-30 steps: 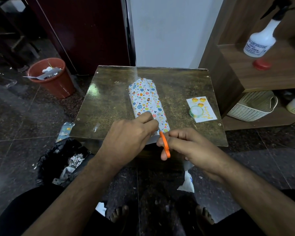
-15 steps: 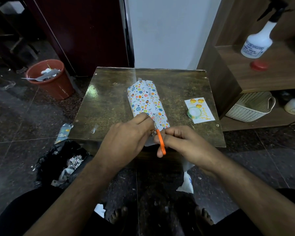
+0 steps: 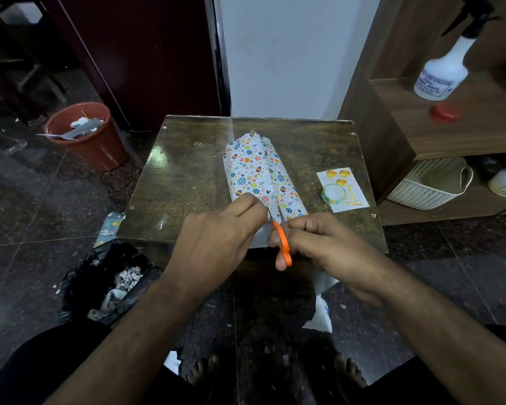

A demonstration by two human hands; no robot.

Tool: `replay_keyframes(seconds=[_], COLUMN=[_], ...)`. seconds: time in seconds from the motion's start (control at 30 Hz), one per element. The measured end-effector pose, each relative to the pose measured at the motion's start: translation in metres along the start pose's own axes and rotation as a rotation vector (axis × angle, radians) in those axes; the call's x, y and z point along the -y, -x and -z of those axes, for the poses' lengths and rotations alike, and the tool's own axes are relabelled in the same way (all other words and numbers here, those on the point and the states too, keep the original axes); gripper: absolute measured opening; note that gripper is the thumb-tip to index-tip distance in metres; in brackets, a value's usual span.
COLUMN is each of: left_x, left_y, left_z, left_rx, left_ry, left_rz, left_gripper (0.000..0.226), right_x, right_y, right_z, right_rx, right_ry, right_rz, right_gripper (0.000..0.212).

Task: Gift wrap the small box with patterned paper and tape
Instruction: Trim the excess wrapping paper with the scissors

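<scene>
Head view: hands (image 3: 216, 238) apparently scissor (image 3: 282, 244) the patterned paper (image 3: 257, 173).

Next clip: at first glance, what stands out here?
The parcel in patterned paper lies mid-table, its near end held by the left hand. The right hand grips orange scissors at that same end. Right of the parcel, a tape roll sits on a birthday card, and a red bin stands on the floor to the left.
</scene>
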State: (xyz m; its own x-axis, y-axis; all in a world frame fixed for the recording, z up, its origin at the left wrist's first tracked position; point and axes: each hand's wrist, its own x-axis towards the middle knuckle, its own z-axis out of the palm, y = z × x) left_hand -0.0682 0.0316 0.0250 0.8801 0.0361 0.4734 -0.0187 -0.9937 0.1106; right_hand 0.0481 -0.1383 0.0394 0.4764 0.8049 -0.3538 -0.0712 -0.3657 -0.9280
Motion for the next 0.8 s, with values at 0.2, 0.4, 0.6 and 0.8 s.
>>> replay_keyframes(seconds=[0.2,0.4,0.6,0.8], left_x=[-0.0008,-0.0017,0.0015,0.0006], left_y=[-0.0020,-0.0018,0.0005,-0.0001], left_z=[0.0012,0.0013,-0.0020,-0.0022], left_rx=[-0.014,-0.048,-0.062,-0.083], left_ry=[-0.027,-0.029,0.027,0.081], left_rz=[-0.030,-0.051,-0.049,-0.041], left_gripper=[0.025,0.020,0.007,0.010], right_x=[-0.0005,0.0029,0.0003,0.0008], right_y=[0.0009,-0.0012,-0.0006,-0.0039], right_z=[-0.0011,-0.0012,-0.0047,-0.0091], right_rx=[-0.042,-0.045,-0.045,-0.047], right_ry=[0.008,-0.033,-0.055,-0.116], right_rz=[0.022,0.018,0.042,0.045], right_gripper=[0.030,0.031,0.026,0.026])
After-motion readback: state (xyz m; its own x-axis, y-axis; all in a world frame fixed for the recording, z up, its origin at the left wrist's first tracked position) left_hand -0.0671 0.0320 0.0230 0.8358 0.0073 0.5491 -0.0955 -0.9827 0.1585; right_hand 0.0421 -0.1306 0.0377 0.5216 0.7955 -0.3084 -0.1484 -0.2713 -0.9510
